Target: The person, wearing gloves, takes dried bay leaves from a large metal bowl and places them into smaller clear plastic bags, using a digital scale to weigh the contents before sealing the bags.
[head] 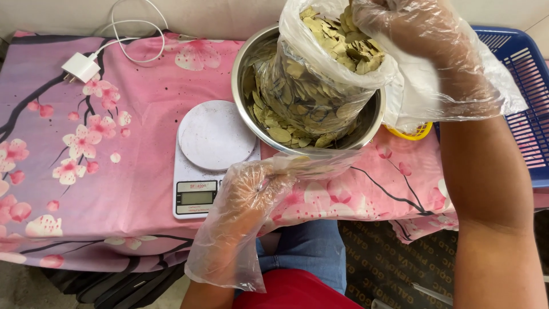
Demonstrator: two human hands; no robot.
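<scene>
Both hands — left hand (pixel 251 197), right hand (pixel 417 34) — are wearing loose, crinkled clear plastic gloves; forearms are showing bare, sleeveless.

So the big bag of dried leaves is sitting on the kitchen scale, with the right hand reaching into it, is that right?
Not quite. In the head view the bag of dried leaves stands in the steel bowl, not on the kitchen scale, which sits bare beside the bowl. The right hand is at the bag's open top, as you said.

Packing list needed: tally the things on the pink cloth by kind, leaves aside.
Steel bowl: 1
Clear bag of leaves: 1
Kitchen scale: 1
White charger with cable: 1
Blue basket: 1
Yellow item, mostly hidden: 1
Total: 6
</scene>
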